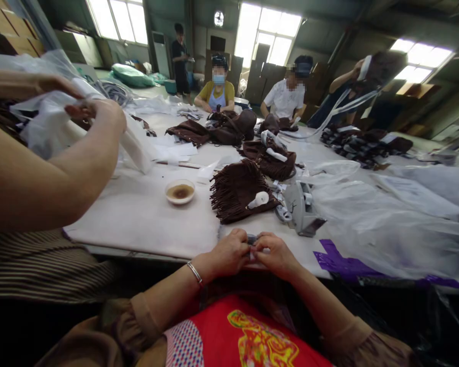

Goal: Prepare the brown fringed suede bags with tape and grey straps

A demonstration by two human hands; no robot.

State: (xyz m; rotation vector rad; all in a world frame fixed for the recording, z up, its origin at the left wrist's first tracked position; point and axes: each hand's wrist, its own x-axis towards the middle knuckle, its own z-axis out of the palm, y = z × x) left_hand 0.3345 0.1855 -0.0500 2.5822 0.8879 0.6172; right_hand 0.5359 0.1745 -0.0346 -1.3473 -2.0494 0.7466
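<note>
At the table's front edge my left hand (pixel 232 251) and my right hand (pixel 274 255) meet, fingers pinched together. Between them shows a small grey piece (pixel 251 238), mostly covered by the fingers; its kind is unclear. Just beyond lies a dark brown fringed bag (pixel 239 191), with a white wrapped part (pixel 259 200) on its lower right. Right of the bag stands a grey tape dispenser (pixel 302 209), close to a grey roll (pixel 283 213). A shallow white bowl (pixel 180 192) holding brown liquid sits to the left.
On the left, a co-worker's arms (pixel 95 158) handle white plastic sheeting. More brown bags (pixel 229 127) lie farther back, before other people. Clear plastic bags (pixel 371 219) cover the right side, with purple tape (pixel 342 262) at the table edge.
</note>
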